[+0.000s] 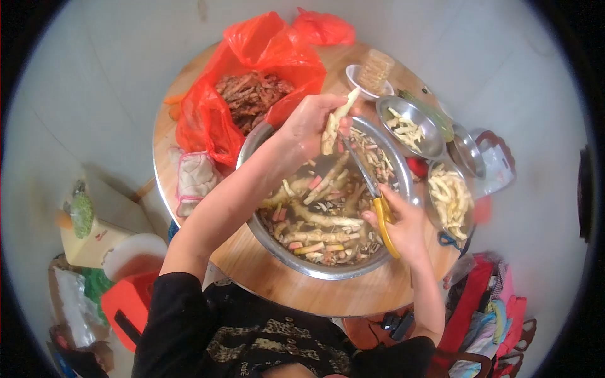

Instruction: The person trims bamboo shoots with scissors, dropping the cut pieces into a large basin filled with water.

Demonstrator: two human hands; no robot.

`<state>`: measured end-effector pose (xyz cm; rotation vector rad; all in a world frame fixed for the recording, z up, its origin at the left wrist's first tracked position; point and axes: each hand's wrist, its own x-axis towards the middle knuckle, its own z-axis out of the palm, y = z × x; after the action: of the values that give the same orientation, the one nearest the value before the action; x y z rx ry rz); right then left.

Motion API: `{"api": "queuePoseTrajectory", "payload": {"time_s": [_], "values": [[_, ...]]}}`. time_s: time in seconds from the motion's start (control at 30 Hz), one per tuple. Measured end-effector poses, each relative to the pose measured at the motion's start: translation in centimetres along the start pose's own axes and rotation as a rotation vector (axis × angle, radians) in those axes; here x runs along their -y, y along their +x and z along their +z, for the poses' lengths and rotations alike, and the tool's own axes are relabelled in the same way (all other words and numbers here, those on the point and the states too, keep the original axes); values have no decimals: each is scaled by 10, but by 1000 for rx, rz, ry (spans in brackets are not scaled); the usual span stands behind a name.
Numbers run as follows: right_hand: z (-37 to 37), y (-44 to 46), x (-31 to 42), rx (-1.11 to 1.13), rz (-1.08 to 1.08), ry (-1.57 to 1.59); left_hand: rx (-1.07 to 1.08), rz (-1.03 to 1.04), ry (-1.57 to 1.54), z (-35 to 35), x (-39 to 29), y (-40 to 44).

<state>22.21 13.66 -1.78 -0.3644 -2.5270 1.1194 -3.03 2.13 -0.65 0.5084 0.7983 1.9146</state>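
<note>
My left hand is closed round a pale, knobbly root, holding it up over the far side of a large metal basin. In my right hand is a pair of yellow-handled scissors. Their blades point up and left, towards the lower end of the root; whether they touch it I cannot tell. Murky water fills the basin, with several thick pale roots, pinkish pieces and many small trimmings in it.
A red plastic bag of brown, unpeeled-looking roots stands back left beside a folded cloth. On the right are a metal bowl with pale pieces, another heap of pale roots, and a white bowl under a clear container.
</note>
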Motion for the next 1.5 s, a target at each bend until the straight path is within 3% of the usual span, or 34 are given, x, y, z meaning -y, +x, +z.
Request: {"api": "queuePoseTrajectory", "payload": {"time_s": [0.07, 0.23, 0.3, 0.4, 0.53, 0.6, 0.67, 1.0, 1.07, 1.1, 1.2, 1.3, 1.37, 1.5], "values": [[-1, 0, 1, -14, -30, -29, -32, -70, -39, 2, -1, -1], [-3, 4, 4, -40, -156, -142, -13, -15, 58, 8, 1, -4], [-5, 5, 4, 47, -269, -239, 2, -4, 58, 5, 1, -2], [-9, -2, 5, 232, -252, -377, 67, 2, 66, 1, 2, 2], [-11, 8, 11, 55, -317, -203, 64, 51, 106, 7, 2, 2], [-11, 12, 9, 42, -301, -234, 40, 68, 146, 6, 3, 2], [-11, 13, 3, 29, -291, -267, 170, 68, 248, 0, 3, 5], [-11, 8, -5, -62, -365, -276, 201, 3, 153, 4, 3, 7], [-2, 2, -23, 49, -527, -407, 159, -14, 141, 4, 2, 6], [-6, -3, 1, 167, -403, -491, 158, -13, 143, 2, 3, 7], [-7, 7, -8, 29, -391, -286, 186, -1, 133, -2, 3, 13], [-4, 9, -8, 66, -343, -297, 202, -15, 151, -2, 4, 12], [-6, 9, -13, 77, -377, -268, 63, -14, 171, -1, 5, 10], [-16, 13, 0, 5, -354, -265, 13, -33, 85, 2, 4, 9]]}}
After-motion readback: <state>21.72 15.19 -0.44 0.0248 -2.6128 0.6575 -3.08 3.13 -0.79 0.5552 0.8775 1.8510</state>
